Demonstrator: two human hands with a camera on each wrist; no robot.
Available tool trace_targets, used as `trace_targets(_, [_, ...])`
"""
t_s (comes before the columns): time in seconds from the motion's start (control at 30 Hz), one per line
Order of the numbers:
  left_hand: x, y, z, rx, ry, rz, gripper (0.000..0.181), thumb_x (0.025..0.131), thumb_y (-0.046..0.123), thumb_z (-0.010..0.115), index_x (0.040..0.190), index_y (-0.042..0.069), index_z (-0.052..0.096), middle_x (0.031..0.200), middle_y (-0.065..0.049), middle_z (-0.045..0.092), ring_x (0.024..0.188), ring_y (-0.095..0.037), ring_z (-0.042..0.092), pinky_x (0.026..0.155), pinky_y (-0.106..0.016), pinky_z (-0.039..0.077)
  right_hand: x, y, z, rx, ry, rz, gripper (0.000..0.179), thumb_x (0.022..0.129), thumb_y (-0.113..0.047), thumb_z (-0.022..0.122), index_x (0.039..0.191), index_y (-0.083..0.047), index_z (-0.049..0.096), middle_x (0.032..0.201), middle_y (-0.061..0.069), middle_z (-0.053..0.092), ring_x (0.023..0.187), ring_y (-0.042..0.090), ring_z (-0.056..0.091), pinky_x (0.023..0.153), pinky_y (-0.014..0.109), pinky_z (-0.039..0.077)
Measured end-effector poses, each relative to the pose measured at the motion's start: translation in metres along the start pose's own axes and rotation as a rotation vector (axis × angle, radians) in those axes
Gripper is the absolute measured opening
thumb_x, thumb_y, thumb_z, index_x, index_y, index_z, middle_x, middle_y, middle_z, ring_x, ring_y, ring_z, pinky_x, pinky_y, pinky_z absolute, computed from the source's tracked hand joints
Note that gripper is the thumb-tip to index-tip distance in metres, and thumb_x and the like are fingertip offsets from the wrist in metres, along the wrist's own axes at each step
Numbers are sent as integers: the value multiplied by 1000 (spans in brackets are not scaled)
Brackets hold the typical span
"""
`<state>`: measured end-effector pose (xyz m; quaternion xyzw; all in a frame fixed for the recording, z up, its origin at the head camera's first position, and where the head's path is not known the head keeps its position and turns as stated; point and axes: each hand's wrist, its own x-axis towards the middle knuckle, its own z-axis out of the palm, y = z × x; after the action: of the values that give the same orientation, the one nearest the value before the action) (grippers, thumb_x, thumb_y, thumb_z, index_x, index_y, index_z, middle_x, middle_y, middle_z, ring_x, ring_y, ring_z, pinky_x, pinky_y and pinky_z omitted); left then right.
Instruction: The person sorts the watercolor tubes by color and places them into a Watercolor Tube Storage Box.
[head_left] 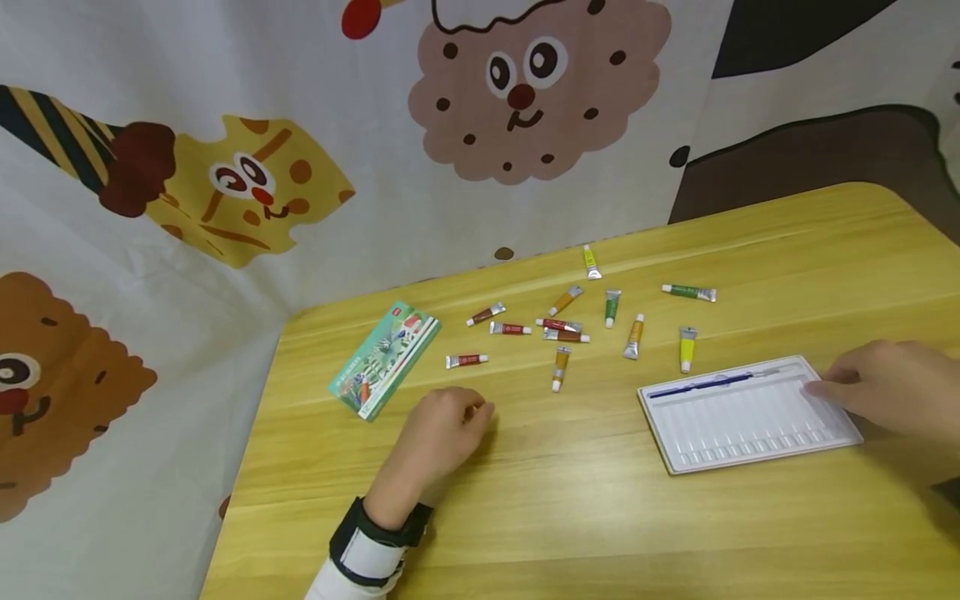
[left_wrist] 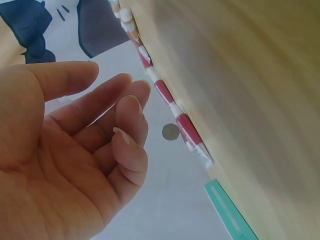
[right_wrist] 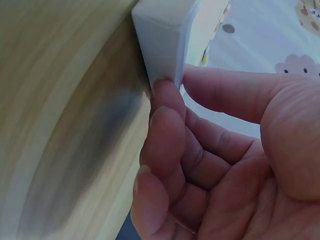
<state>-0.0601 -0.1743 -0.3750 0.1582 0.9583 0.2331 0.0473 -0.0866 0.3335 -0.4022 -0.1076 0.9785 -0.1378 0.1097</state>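
A white plastic tray (head_left: pixel 738 417) with narrow slots lies on the table at the right. My right hand (head_left: pixel 892 387) pinches its right edge, thumb on top and index finger at the side; the right wrist view shows the tray's corner (right_wrist: pixel 160 40) between them. Along the tray's far side lies a thin blue paintbrush (head_left: pixel 701 385). My left hand (head_left: pixel 442 429) hovers low over the table, fingers loosely curled and nothing in them. Beyond it lie several small paint tubes, the nearest a red tube (head_left: pixel 467 361), with a yellow tube (head_left: pixel 687 350) close behind the tray.
A green illustrated box (head_left: pixel 386 358) lies at the table's left side. Further tubes, among them a green tube (head_left: pixel 688 292) and an ochre tube (head_left: pixel 561 368), are scattered over the middle of the wooden table (head_left: pixel 525 517). A cartoon-printed curtain (head_left: pixel 337 75) hangs behind the table's far edge.
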Motion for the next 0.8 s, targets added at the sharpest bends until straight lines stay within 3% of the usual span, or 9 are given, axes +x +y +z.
trace_targets(0.27, [2,8,3,-24,-39,-10,44,105,21,65,61,19,58,53,11,39,46,-3,39,47,-24,33,2,-34,5,23,-43,-48,27,100,-29,70,76,-17,72,61,-8,45,59,14,39,56,29,29])
trace_targets(0.63, [4,24,10,-27,-93,-9,48,105,24,65,58,19,56,50,12,36,44,-4,40,46,-24,33,11,-73,14,79,-61,-104,32,100,-33,70,69,-23,65,59,-9,41,57,13,38,54,29,27])
trace_targets(0.8, [6,31,16,-36,-131,-14,51,105,27,65,55,20,54,49,12,36,43,-4,40,46,-23,32,15,-89,18,105,-58,-126,26,97,-29,73,72,-21,70,61,-9,46,56,12,40,53,29,28])
